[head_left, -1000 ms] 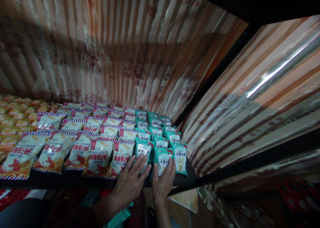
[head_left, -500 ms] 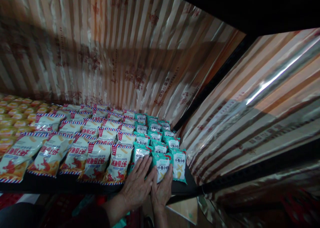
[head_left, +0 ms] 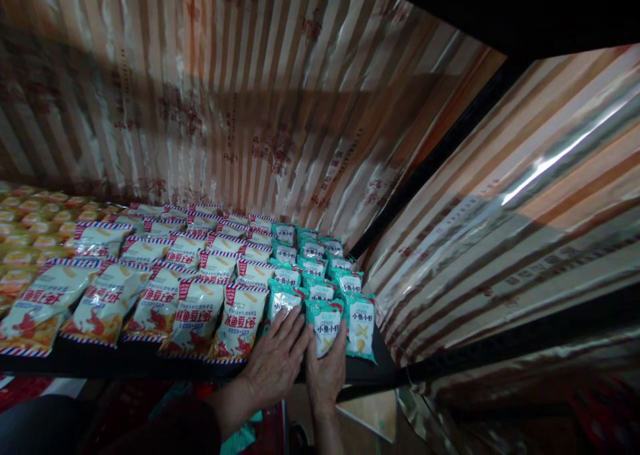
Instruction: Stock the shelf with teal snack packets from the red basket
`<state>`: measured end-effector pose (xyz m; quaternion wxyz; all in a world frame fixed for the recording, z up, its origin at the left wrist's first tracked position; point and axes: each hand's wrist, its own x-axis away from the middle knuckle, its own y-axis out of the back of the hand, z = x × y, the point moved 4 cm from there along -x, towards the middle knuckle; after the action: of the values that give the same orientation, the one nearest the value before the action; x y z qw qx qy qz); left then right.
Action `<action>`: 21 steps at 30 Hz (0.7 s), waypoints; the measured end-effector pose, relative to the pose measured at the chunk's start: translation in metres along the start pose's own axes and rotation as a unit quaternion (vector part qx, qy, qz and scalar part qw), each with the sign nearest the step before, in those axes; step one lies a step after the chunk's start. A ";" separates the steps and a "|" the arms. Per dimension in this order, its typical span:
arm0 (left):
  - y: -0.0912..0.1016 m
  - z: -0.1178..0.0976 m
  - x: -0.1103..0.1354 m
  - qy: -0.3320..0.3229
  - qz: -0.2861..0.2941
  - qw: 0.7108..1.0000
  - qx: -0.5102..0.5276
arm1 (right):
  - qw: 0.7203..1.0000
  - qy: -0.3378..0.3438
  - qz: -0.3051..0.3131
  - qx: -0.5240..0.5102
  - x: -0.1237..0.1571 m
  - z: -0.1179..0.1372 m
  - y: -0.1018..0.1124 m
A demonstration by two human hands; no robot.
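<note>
Open air lies over the bags from the middle left to the centre of the frame, up to the striped sheeting (head_left: 280, 108) that shuts off the back. At shelf height, white snack bags (head_left: 240, 318) and teal snack bags (head_left: 360, 325) crowd together, leaving hardly a gap between rows. The left hand (head_left: 280, 358) and right hand (head_left: 325, 368) block the front at lower centre. Right of them, a bare strip of black shelf (head_left: 370, 374) offers a way in, bounded by a slanting black post (head_left: 436, 155) behind and more sheeting alongside.
</note>
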<state>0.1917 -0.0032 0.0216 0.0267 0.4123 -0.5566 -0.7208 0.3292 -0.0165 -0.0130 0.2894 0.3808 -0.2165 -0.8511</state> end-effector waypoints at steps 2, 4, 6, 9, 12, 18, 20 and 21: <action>0.000 0.000 0.000 -0.002 0.005 1.000 -0.002 | 1.000 -0.010 0.004 -0.005 0.000 -0.001 0.000; -0.001 0.000 0.000 -0.004 0.007 1.000 -0.005 | 1.000 -0.018 0.000 -0.011 0.000 -0.001 0.000; -0.001 0.000 0.000 -0.004 0.006 1.000 -0.007 | 1.000 -0.025 -0.011 -0.013 0.001 -0.001 0.001; -0.003 0.000 0.000 -0.005 0.014 1.000 -0.009 | 1.000 -0.017 -0.019 -0.011 0.003 0.000 0.001; -0.005 -0.001 0.001 -0.007 0.024 1.000 -0.007 | 1.000 -0.006 -0.016 -0.006 0.003 0.001 0.001; -0.007 -0.001 0.003 -0.007 0.017 1.000 -0.011 | 1.000 -0.012 -0.010 0.002 0.003 0.000 -0.001; -0.006 -0.001 0.003 -0.012 0.010 1.000 -0.012 | 1.000 -0.009 -0.008 0.007 0.003 0.000 -0.001; -0.006 -0.001 0.003 -0.015 0.008 1.000 -0.012 | 1.000 -0.010 -0.006 0.010 0.003 0.000 -0.002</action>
<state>0.1932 -0.0028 0.0150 0.0290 0.3967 -0.5517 -0.7330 0.3269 -0.0174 -0.0155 0.2780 0.3765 -0.2257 -0.8544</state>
